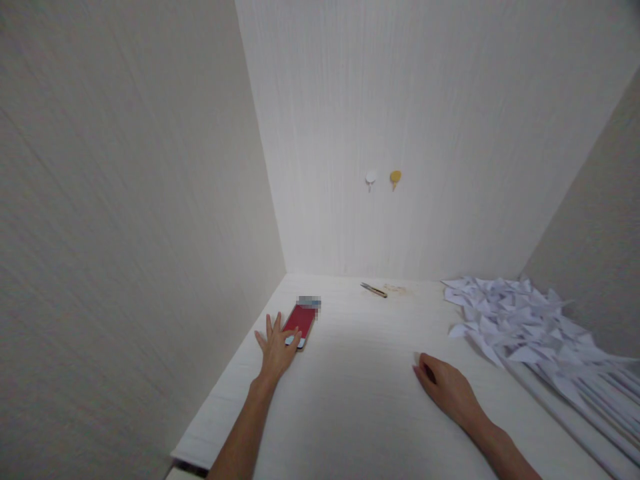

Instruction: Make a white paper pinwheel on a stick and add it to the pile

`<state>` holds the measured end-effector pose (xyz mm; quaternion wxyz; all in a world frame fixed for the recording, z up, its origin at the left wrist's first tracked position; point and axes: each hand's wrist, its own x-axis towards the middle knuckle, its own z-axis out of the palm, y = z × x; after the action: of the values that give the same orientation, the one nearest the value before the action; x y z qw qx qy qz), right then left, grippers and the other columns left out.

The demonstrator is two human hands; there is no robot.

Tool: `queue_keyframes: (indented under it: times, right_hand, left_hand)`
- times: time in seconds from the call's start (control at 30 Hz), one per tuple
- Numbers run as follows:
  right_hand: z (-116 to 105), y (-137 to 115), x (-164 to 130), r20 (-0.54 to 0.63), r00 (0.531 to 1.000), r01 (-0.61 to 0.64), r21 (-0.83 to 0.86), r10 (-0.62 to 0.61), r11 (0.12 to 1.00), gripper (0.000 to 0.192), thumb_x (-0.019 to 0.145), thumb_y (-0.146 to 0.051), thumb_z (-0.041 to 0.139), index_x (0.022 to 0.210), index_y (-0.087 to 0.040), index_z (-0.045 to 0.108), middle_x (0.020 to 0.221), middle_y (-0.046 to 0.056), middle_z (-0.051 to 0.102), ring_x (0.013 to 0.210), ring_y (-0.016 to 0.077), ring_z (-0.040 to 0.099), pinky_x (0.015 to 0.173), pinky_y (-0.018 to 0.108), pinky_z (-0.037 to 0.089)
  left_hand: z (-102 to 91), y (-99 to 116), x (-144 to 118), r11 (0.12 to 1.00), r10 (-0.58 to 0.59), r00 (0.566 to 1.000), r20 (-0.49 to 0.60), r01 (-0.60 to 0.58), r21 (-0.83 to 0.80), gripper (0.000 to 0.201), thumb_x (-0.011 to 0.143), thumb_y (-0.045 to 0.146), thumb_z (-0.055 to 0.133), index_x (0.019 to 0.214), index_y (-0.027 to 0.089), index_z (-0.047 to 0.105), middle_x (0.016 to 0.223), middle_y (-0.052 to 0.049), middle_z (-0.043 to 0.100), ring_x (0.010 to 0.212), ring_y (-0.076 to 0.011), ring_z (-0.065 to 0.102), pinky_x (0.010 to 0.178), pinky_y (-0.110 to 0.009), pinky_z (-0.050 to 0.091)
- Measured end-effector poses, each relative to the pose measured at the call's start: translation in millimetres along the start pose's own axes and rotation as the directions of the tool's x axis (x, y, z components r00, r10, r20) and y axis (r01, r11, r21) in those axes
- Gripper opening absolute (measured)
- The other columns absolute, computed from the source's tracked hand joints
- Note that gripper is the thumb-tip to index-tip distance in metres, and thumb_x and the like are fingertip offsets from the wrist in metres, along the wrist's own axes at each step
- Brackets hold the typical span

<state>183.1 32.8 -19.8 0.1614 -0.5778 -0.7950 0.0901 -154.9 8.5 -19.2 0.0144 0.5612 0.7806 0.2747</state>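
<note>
A smartphone (301,321) with a red screen lies flat on the white table (345,393), left of the middle. A blurred patch covers its upper end. My left hand (277,347) reaches over the phone's lower left corner, index finger and thumb at the lower part of the screen. Its other fingers spread out beside the phone. On the right, my right hand (447,390) rests on the table, loosely curled, and nothing shows in it. The sheaf of folded white paper pieces (525,327) on long white rods (555,407) lies to its right.
Small thread snips (374,290) lie near the back wall, beside some tan scraps (397,289). A white hook (371,178) and a yellow hook (395,177) are stuck on the back wall (340,227). Side walls stand at left and right.
</note>
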Motion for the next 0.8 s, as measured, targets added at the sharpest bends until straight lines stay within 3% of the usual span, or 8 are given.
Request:
queue_keyframes:
  times: [0.2, 0.3, 0.47, 0.6, 0.8]
  right_hand:
    - [2, 2, 0, -0.002, 1.0, 0.007, 0.001, -0.007, 1.0, 0.025, 0.084, -0.032, 0.033, 0.064, -0.021, 0.043, 0.065, 0.005, 0.062, 0.06, 0.0181, 0.056, 0.055, 0.026, 0.032]
    - [4, 3, 1, -0.021, 1.0, 0.013, 0.009, -0.013, 1.0, 0.025, 0.083, -0.032, 0.034, 0.063, -0.021, 0.044, 0.063, 0.004, 0.061, 0.059, 0.0178, 0.056, 0.054, 0.026, 0.032]
    - [2, 2, 0, -0.017, 1.0, 0.004, 0.013, -0.004, 1.0, 0.024, 0.083, -0.031, 0.034, 0.063, -0.021, 0.045, 0.064, 0.005, 0.062, 0.061, 0.0186, 0.057, 0.054, 0.026, 0.033]
    - [1, 1, 0, -0.027, 1.0, 0.004, 0.024, -0.004, 1.0, 0.025, 0.083, -0.03, 0.035, 0.062, -0.021, 0.045, 0.063, 0.004, 0.062, 0.059, 0.0182, 0.057, 0.054, 0.025, 0.033]
    - [2, 1, 1, -0.031, 0.999, 0.008, 0.014, -0.007, 1.0, 0.024, 0.082, -0.031, 0.036, 0.063, -0.021, 0.045, 0.064, 0.004, 0.062, 0.06, 0.0179, 0.057, 0.055, 0.026, 0.033]
  left_hand:
    - [2.9, -3, 0, 1.0, 0.016, 1.0, 0.003, -0.016, 0.015, 0.035, 0.084, 0.039, 0.041, 0.095, 0.021, 0.069, 0.144, -0.013, 0.03, 0.136, -0.0335, 0.007, 0.1, -0.065, 0.003]
    - [1.4, -1, -3, 0.996, 0.045, 0.999, 0.021, -0.047, 0.075, 0.036, 0.076, 0.04, 0.053, 0.104, 0.02, 0.065, 0.142, -0.016, 0.032, 0.135, -0.0349, 0.011, 0.1, -0.065, 0.006]
    - [0.2, -2, -6, 0.991, 0.084, 0.994, 0.07, -0.091, 0.099, 0.05, 0.068, 0.033, 0.063, 0.114, 0.015, 0.058, 0.138, -0.019, 0.038, 0.131, -0.0337, 0.027, 0.103, -0.056, 0.02]
    - [4.9, -9, -3, 0.991, 0.132, 0.991, 0.011, -0.133, 0.03, 0.044, 0.068, 0.03, 0.063, 0.109, 0.015, 0.061, 0.129, -0.016, 0.049, 0.121, -0.0291, 0.044, 0.1, -0.043, 0.034]
    - [7.9, -14, -1, 0.988, 0.155, 0.987, -0.035, -0.156, -0.015, 0.042, 0.065, 0.029, 0.065, 0.104, 0.014, 0.064, 0.123, -0.015, 0.054, 0.117, -0.0289, 0.048, 0.098, -0.041, 0.039]
